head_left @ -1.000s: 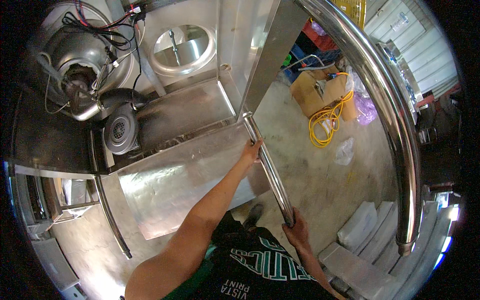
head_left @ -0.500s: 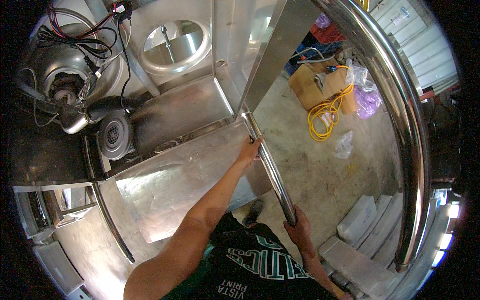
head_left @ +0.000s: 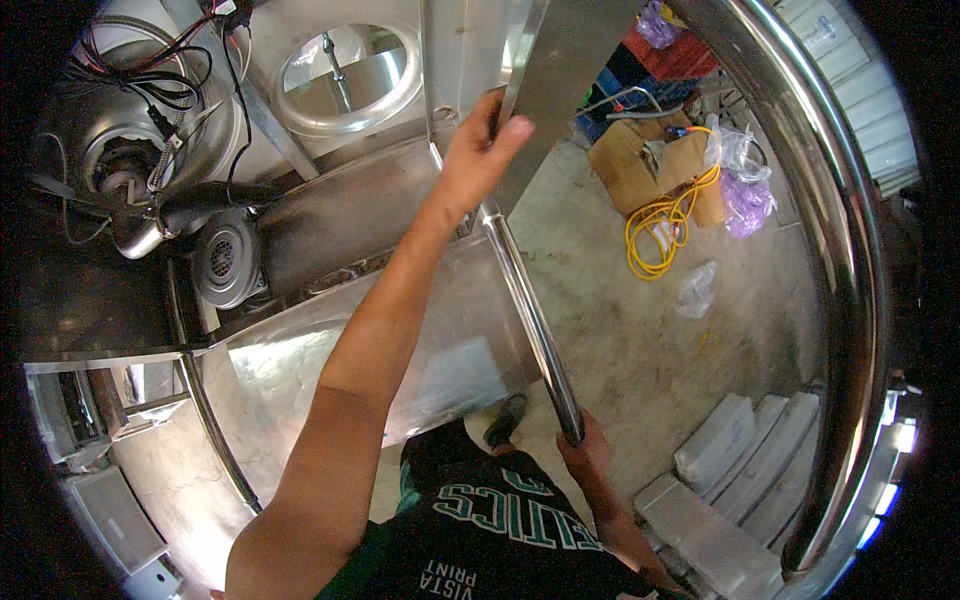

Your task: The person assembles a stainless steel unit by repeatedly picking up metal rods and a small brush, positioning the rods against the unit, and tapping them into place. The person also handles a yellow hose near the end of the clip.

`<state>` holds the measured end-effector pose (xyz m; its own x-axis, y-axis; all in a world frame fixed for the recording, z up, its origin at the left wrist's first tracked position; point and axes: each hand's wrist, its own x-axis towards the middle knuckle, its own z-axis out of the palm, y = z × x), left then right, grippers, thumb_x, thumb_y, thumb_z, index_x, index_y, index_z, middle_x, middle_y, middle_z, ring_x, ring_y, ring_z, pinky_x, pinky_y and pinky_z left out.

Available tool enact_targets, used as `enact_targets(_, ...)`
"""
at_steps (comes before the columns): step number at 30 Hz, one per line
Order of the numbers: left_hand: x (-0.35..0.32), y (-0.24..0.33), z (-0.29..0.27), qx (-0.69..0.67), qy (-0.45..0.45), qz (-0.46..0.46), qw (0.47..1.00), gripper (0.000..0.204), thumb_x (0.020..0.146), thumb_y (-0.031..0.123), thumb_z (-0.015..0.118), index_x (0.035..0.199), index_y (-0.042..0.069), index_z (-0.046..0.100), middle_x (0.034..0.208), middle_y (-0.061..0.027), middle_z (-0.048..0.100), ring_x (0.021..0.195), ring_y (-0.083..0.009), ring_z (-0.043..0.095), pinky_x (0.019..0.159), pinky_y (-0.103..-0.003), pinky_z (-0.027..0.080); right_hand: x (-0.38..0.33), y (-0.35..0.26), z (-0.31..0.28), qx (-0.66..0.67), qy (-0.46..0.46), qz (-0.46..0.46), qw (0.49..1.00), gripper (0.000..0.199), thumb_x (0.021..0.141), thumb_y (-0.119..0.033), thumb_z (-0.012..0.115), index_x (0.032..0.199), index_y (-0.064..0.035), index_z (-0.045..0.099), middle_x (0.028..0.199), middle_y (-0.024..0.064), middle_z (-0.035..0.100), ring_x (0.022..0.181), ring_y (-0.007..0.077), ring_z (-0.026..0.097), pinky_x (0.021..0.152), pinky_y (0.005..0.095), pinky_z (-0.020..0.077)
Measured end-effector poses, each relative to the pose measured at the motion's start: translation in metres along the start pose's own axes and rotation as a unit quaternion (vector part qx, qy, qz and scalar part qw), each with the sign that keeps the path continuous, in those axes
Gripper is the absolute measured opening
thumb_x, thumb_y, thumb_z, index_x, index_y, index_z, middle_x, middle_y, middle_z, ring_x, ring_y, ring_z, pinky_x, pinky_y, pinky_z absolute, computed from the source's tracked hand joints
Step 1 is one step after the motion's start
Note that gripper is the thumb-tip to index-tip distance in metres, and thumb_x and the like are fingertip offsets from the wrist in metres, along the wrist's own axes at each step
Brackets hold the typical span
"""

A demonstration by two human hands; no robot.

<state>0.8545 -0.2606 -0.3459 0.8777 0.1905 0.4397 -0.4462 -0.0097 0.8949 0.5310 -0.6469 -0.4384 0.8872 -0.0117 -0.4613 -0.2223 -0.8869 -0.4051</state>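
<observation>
My left hand (head_left: 478, 155) is at the upright edge of a flat steel panel (head_left: 565, 95), its fingers curled behind the edge and the thumb sticking out over the face. A shiny steel tube leg (head_left: 535, 325) slants from the panel's lower corner down toward me. Around the tube's near end, my right hand (head_left: 588, 450) is closed; part of its fingers is hidden. To the left of the tube joint lies the steel body (head_left: 350, 205) of the equipment, and a loose-looking steel sheet (head_left: 400, 330) extends below it.
A blower (head_left: 230, 258) and black cables (head_left: 140, 85) sit at the left. A thick curved chrome tube (head_left: 840, 220) arches along the right. On the concrete floor are a cardboard box (head_left: 640, 160), a yellow cord (head_left: 650, 240), plastic bags (head_left: 748, 200) and long wrapped blocks (head_left: 715, 440).
My left hand has let go of the tube's upper part and moved up to the panel edge. My right hand stays on the tube's near end. The view has shifted slightly.
</observation>
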Motion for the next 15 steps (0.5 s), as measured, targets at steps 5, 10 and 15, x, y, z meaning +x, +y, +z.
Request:
enact_targets(5, 0.001, 0.019, 0.028, 0.019, 0.070, -0.087, 0.994, 0.066, 0.099, 0.046, 0.068, 0.137, -0.006, 0.051, 0.117, -0.0159, 0.071, 0.110, -0.0205, 0.063, 0.098, -0.032, 0.048, 0.023, -0.013, 0.017, 0.021, 0.016, -0.027, 0.999, 0.064, 0.086, -0.028, 0.076, 0.141, -0.0063, 0.051, 0.126, 0.0215, 0.066, 0.114, 0.0420, 0.064, 0.095, 0.0481, 0.0512)
enact_targets(10, -0.002, 0.010, 0.026, 0.050, 0.080, -0.093, 0.991, 0.064, 0.099, 0.043, 0.069, 0.133, -0.008, 0.051, 0.117, -0.0176, 0.072, 0.107, -0.0194, 0.065, 0.094, -0.032, 0.051, 0.071, -0.052, 0.027, 0.035, 0.013, 0.023, 0.999, 0.059, 0.084, -0.037, 0.080, 0.127, -0.0038, 0.057, 0.110, 0.0214, 0.071, 0.103, 0.0425, 0.068, 0.088, 0.0490, 0.0527)
enact_targets(15, -0.001, 0.007, 0.032, 0.024, 0.108, -0.074, 0.991, 0.057, 0.100, 0.039, 0.068, 0.130, -0.005, 0.050, 0.122, -0.0233, 0.071, 0.113, -0.0245, 0.069, 0.095, -0.036, 0.052, 0.120, -0.080, 0.016, 0.047, -0.014, 0.003, 0.999, 0.065, 0.077, -0.041, 0.086, 0.115, 0.0045, 0.058, 0.101, 0.0264, 0.071, 0.094, 0.0416, 0.071, 0.080, 0.0484, 0.0551)
